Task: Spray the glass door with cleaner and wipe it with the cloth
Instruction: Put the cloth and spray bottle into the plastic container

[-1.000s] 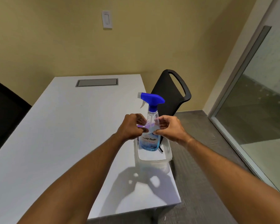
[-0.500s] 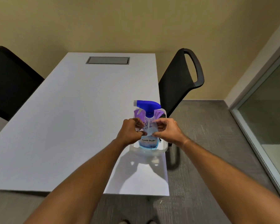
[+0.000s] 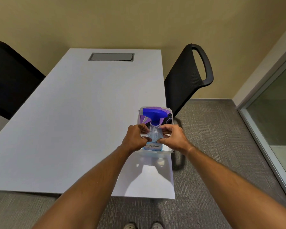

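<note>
A clear spray bottle [image 3: 153,115] with a blue trigger head and blue liquid stands upright in a clear plastic tub [image 3: 156,153] at the white table's right edge. A purple cloth [image 3: 144,120] lies in the tub behind the bottle. My left hand [image 3: 133,138] and my right hand [image 3: 175,138] meet in front of the bottle's shoulder. Both pinch a small, clear, crinkled plastic piece [image 3: 153,134]; I cannot tell whether it is attached to the bottle. The glass door [image 3: 275,103] is at the far right.
The white table [image 3: 89,113] has a grey cable hatch [image 3: 111,56] at its far end. A black chair [image 3: 186,80] stands right of the table, behind the tub, and another black chair [image 3: 8,76] at the left. Grey carpet lies between table and door.
The view has tilted down and drawn back, so the bottle now shows from above. Both hands stay pinched together at the bottle's front. The tub and bottle have not moved on the table.
</note>
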Tool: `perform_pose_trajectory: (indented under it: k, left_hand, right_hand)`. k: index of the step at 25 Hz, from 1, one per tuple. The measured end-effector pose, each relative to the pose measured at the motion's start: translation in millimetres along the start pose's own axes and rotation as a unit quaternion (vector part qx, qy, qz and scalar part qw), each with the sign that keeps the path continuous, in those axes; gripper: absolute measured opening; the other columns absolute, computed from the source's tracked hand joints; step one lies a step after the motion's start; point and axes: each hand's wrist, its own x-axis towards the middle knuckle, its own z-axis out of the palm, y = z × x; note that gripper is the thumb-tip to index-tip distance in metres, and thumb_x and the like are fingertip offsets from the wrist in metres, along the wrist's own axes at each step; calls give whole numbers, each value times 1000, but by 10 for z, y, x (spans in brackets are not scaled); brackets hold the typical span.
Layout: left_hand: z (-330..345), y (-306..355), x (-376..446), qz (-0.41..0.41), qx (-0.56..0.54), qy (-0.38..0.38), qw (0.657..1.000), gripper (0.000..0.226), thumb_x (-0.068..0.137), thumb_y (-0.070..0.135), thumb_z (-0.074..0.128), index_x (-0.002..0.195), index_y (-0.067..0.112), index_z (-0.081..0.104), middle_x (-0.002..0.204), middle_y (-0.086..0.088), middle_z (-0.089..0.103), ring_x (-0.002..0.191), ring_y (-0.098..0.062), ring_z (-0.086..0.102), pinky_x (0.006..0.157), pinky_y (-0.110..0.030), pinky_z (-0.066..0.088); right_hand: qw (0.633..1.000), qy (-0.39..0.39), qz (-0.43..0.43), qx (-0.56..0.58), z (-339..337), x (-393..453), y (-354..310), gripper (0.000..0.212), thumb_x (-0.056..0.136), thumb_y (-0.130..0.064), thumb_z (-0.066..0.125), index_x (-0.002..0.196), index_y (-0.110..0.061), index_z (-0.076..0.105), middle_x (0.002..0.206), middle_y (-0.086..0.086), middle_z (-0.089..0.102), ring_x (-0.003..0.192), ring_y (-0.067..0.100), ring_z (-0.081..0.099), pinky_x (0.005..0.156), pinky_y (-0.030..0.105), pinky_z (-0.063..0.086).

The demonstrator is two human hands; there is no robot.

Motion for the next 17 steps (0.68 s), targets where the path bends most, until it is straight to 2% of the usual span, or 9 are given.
perform_pose_trajectory:
  k: [2, 5, 10, 12, 14, 17]
  left_hand:
    - [-2, -21, -1, 0, -1, 0, 1000, 33, 72, 13, 83, 97, 15, 61, 108, -6, 70, 93, -15, 63, 89, -32, 54]
    - [-6, -32, -17, -1, -5, -4, 1000, 33, 73, 13, 83, 97, 16, 61, 106, -5, 70, 95, -17, 64, 91, -37, 55]
    - [-17, -27, -69, 10, -16, -6, 1000, 33, 73, 11, 82, 95, 17, 58, 103, -4, 68, 96, -16, 63, 92, -36, 54]
    - [-16, -28, -92, 9, -20, -9, 1000, 36, 74, 10, 82, 98, 17, 57, 104, -4, 67, 100, -19, 64, 92, -36, 53]
    - [-7, -33, -115, 7, -20, -19, 1000, 42, 74, 12, 82, 108, 14, 57, 110, -6, 66, 107, -24, 63, 94, -37, 52]
    - [-52, -26, -157, 42, 28, -33, 998, 73, 72, 31, 84, 132, 13, 48, 126, -7, 62, 114, -25, 60, 99, -36, 49]
  right_hand:
    - [1000, -3, 0, 3, 23, -5, 7, 51, 66, -1, 85, 112, -13, 67, 104, -4, 70, 97, 5, 66, 80, 17, 56]
    - [1000, -1, -13, -14, 40, -21, 17, 52, 64, -3, 86, 112, -12, 67, 104, -2, 71, 97, 7, 67, 82, 22, 58]
    - [999, -2, -36, -23, 66, -105, 3, 52, 69, -1, 82, 116, -10, 64, 107, 1, 69, 100, 10, 65, 85, 18, 55]
    - [999, 0, -37, -24, 88, -136, 10, 54, 70, -1, 81, 119, -10, 62, 110, 1, 68, 102, 11, 64, 90, 25, 55]
    - [999, 4, -34, -24, 110, -164, 10, 60, 70, -3, 82, 125, -10, 59, 115, 3, 67, 107, 12, 63, 95, 31, 54]
    - [996, 22, -59, -68, 85, -226, -83, 80, 70, -18, 84, 139, -11, 46, 131, 7, 59, 121, 19, 55, 101, 28, 44]
